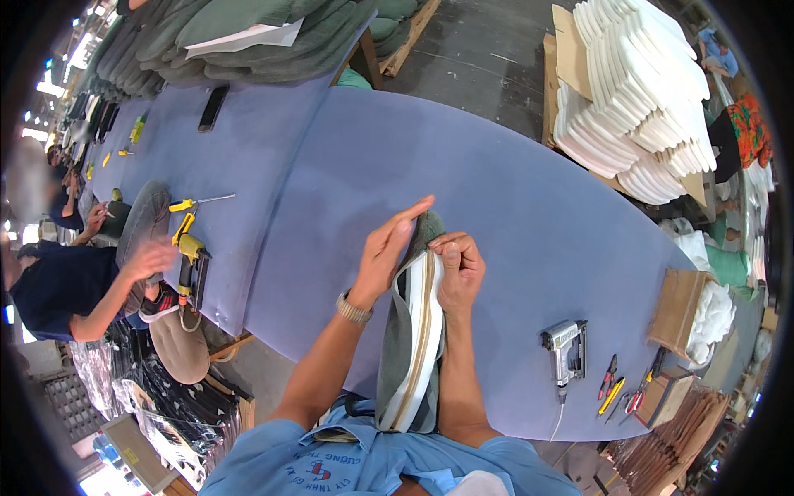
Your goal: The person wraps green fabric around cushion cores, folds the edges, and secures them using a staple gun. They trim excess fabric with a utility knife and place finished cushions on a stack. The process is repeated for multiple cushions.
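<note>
A seat cushion with grey-green fabric stands on edge between my forearms, its near end against my shirt. White padding and tan strips show along its open side. My left hand lies along the cushion's left side near the far end, fingers stretched out together. On the other side, my right hand is closed, with thumb and bent fingers pinching the fabric edge near the tip. A silver staple gun with a hose lies on the blue-grey table to the right.
Pliers, a yellow cutter and scissors lie by a cardboard box. White pads are stacked at the far right, green cushions at the far left. A co-worker sits left, near a yellow staple gun.
</note>
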A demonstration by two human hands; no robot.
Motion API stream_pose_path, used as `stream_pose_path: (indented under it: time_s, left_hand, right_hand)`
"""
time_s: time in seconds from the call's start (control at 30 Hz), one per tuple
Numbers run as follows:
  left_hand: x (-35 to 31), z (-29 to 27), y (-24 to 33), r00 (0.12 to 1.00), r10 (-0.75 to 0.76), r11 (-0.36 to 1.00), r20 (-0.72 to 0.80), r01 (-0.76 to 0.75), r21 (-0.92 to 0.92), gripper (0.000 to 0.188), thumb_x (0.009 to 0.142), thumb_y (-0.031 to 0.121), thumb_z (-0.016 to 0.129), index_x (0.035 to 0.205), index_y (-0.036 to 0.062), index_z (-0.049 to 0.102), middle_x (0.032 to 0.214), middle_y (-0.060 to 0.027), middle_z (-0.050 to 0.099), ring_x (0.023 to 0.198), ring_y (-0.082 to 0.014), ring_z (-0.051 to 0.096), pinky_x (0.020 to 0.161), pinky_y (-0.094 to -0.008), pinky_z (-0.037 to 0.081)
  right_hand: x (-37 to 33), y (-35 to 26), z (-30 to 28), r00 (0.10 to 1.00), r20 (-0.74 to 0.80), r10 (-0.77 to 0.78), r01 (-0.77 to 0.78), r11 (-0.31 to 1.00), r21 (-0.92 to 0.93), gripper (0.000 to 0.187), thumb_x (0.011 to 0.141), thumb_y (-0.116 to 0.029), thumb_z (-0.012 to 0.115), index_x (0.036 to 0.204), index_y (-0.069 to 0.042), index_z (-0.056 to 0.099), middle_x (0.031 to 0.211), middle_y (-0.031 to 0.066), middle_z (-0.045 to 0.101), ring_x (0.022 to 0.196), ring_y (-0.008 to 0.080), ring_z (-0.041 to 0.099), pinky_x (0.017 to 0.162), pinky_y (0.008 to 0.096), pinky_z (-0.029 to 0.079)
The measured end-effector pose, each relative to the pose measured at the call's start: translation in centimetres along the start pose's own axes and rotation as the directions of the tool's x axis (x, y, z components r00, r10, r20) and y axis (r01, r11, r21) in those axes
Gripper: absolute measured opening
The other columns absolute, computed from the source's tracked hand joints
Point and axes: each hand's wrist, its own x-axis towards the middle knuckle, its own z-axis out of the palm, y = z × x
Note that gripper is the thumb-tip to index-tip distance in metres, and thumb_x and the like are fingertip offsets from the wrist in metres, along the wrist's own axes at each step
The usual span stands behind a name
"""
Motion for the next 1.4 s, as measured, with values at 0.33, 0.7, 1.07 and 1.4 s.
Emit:
stream_pose_path:
  time_s: [0.33,0.7,1.07,1.4]
  left_hand:
    - [2.5,2.6,-3.4,0.995,0.013,0.987,0.1,-0.029,0.16,0.043,0.105,0.034,0.058,0.138,0.0069,0.062,0.14,-0.0102,0.063,0.145,-0.0267,0.046,0.119,-0.0409,0.035]
    - [1.1,3.5,-2.9,0.994,0.064,0.978,0.092,-0.081,0.194,0.054,0.101,0.023,0.058,0.153,0.0093,0.048,0.149,-0.0124,0.055,0.142,-0.0275,0.046,0.121,-0.0425,0.032]
    - [0.7,4.6,-4.3,0.991,0.105,0.961,0.085,-0.123,0.248,0.066,0.093,0.015,0.063,0.156,0.0093,0.044,0.152,-0.0111,0.052,0.147,-0.0303,0.041,0.124,-0.0479,0.025]
    - [0.6,5.0,-3.6,0.994,0.07,0.955,0.084,-0.091,0.283,0.072,0.087,0.01,0.061,0.157,0.0095,0.042,0.153,-0.0104,0.051,0.15,-0.0321,0.038,0.127,-0.0553,0.013]
  right_hand:
    - [-1.3,-2.7,-4.6,1.0,-0.003,0.013,-0.013,0.905,-0.424,0.008,0.093,-0.002,0.072,0.1,-0.001,0.073,0.114,0.0146,0.073,0.104,0.0225,0.067,0.094,0.0339,0.051]
    - [-15.1,-10.7,-31.1,0.908,-0.335,0.252,-0.28,-0.23,-0.932,0.098,0.074,0.003,0.075,0.16,-0.011,0.031,0.125,0.0254,0.055,0.111,0.0452,0.058,0.096,0.0505,0.049]
    - [-5.4,-15.7,-24.7,0.751,-0.477,0.457,-0.648,0.37,-0.666,0.072,0.073,0.007,0.074,0.143,-0.002,0.058,0.127,0.0139,0.065,0.115,0.0195,0.06,0.096,0.0359,0.051]
    - [8.9,-17.9,-7.8,0.629,0.537,0.562,0.275,0.485,-0.83,0.083,0.067,-0.032,0.084,0.142,-0.005,0.061,0.128,0.0157,0.067,0.108,0.0321,0.07,0.089,0.0378,0.057]
